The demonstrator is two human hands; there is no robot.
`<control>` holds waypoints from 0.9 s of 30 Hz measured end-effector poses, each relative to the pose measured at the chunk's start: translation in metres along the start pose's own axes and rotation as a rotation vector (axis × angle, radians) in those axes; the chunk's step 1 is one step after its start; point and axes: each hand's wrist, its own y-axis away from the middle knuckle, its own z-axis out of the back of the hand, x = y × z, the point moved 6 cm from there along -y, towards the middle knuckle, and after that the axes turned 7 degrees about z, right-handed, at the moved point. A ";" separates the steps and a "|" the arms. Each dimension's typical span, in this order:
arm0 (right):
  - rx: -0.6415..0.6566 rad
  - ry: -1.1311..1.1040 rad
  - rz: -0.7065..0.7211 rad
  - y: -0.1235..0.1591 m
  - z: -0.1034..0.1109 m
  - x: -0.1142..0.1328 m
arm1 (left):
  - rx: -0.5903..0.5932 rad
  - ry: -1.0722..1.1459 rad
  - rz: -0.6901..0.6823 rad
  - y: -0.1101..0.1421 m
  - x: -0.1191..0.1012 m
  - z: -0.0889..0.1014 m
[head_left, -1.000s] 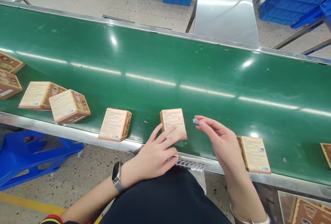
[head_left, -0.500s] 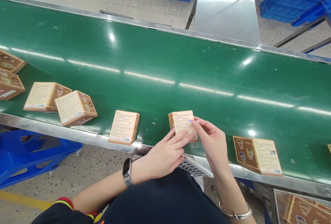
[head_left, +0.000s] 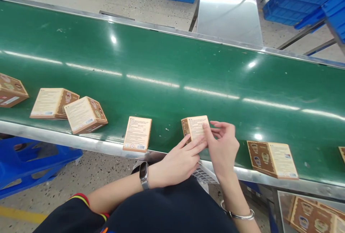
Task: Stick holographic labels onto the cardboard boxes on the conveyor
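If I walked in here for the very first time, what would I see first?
Probably the big green belt, which stretches right across the picture, with brown and cream boxes along its near edge. Then your eye may jump to the middle, where the left hand and right hand both touch one small box. Bright blue crates also stand out at the top right, beyond the belt.

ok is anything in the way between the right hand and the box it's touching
Nothing visible: the right hand has its thumb on the pale face of the box. The left hand covers part of the near side but leaves the thumb's spot free. What's under the thumb is hidden.
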 end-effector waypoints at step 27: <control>0.577 0.155 0.914 0.052 0.017 0.080 | 0.069 0.772 0.555 0.040 0.027 0.048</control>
